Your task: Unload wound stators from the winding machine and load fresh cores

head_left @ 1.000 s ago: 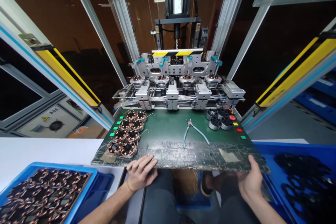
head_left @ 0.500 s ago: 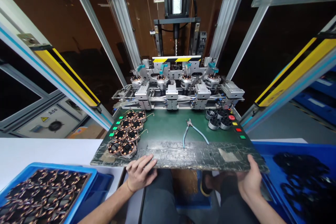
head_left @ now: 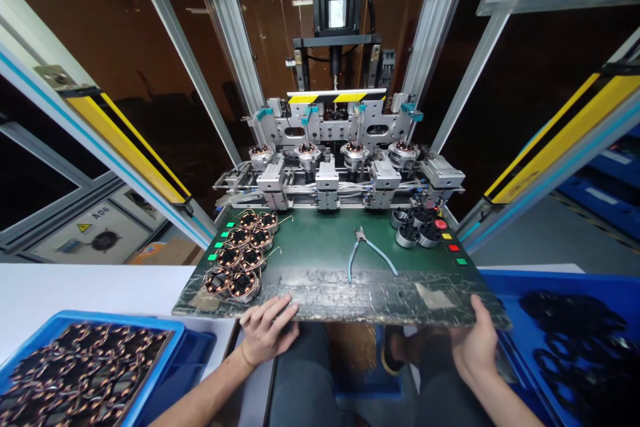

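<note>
My left hand (head_left: 269, 329) rests on the front edge of the green worktable (head_left: 320, 257), its fingers laid over the rim and nothing held. At the right front corner, my right hand (head_left: 477, 340) touches the same edge with its thumb stretched up; the other fingers are mostly hidden below. Blue-handled cutting pliers (head_left: 361, 237) lie spread on the table between the hands. Several copper-wound stators (head_left: 244, 283) stand in two columns beyond my left hand. Several unwound stator cores (head_left: 408, 235) sit at the far right.
Behind the table, a winding machine (head_left: 327, 180) carries a row of wound stators (head_left: 355, 155) under a raised bracket (head_left: 330, 125). Coloured buttons (head_left: 453, 249) line the right side. Blue trays flank me: wound stators in the left tray (head_left: 175, 340), black parts in the right tray (head_left: 605, 287).
The machine's upper bracket, with its striped bar and teal-topped rods, has risen away from the stators under it. Both hands and the things on the table stay where they were.
</note>
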A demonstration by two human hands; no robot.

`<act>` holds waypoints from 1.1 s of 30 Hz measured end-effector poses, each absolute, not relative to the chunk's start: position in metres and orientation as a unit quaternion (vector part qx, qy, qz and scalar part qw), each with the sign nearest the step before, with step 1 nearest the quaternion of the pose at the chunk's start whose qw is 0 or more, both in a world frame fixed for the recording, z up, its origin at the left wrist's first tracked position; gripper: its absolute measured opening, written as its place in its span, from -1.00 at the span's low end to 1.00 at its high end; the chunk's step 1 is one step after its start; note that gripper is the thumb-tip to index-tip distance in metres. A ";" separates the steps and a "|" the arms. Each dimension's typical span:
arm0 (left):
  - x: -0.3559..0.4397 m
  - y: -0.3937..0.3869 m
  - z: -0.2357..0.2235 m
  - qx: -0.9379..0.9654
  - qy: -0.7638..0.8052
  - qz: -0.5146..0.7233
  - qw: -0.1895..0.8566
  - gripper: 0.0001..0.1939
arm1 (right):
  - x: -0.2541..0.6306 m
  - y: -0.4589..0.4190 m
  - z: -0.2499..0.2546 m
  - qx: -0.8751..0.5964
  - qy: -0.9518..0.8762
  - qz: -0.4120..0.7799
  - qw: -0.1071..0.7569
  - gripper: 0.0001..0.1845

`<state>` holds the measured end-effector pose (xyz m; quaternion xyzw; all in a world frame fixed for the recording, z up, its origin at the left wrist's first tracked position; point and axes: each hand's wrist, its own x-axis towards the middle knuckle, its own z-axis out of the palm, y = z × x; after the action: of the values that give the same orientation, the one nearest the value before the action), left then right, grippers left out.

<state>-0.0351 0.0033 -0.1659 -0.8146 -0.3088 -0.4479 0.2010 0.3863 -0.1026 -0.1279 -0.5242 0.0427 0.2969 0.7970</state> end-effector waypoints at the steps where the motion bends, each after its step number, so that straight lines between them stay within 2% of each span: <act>1: -0.035 0.003 -0.166 -0.814 -0.310 -0.447 0.201 -0.53 | 0.386 -0.103 -0.127 -0.524 0.053 0.297 0.796 -0.38; 6: -0.036 0.003 -0.167 -0.815 -0.318 -0.442 0.201 -0.47 | 0.383 -0.102 -0.122 -0.529 0.062 0.291 0.795 -0.40; 17: -0.034 0.003 -0.164 -0.815 -0.307 -0.448 0.202 -0.64 | 0.389 -0.103 -0.134 -0.532 0.052 0.290 0.794 -0.39; 33: -0.036 0.004 -0.166 -0.816 -0.307 -0.447 0.200 -0.59 | 0.386 -0.102 -0.128 -0.535 0.045 0.289 0.793 -0.38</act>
<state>-0.0359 0.0037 -0.1656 -0.8163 -0.3068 -0.4468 0.1996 0.3863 -0.1020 -0.1283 -0.5347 0.0454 0.2893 0.7927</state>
